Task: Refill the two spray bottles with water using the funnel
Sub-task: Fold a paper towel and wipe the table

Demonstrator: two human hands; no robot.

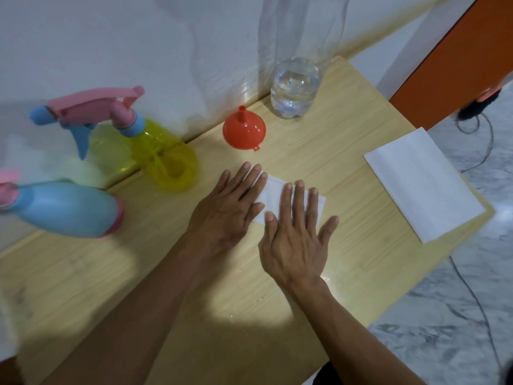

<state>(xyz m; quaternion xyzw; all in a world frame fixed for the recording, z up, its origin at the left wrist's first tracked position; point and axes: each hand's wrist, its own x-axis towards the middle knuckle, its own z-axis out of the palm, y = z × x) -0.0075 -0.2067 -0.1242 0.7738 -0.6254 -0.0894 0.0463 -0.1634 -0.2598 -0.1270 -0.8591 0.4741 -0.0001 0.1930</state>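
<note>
**Both hands flat on a folded tissue**

Head view: the left hand (222, 215) and right hand (294, 240) are laid side by side, fingers straight, pressed on a small white tissue (277, 190) on the wooden table (111, 287). The orange funnel (244, 130) is stood upside down near the wall. The yellow spray bottle (155, 154) and blue spray bottle (69, 208) are seen at left, the clear water bottle (294, 87) behind the funnel. A larger white napkin (422, 184) is laid at right.

Two spray bottles (116, 140) (66, 208) stand at the left of the table (347, 140), the funnel (244, 132) sits upside down in the upper middle, the water bottle (294, 87) is behind it to the right, and both hands (226, 211) (295, 237) lie flat on a small tissue (319, 204) in the middle.
</note>
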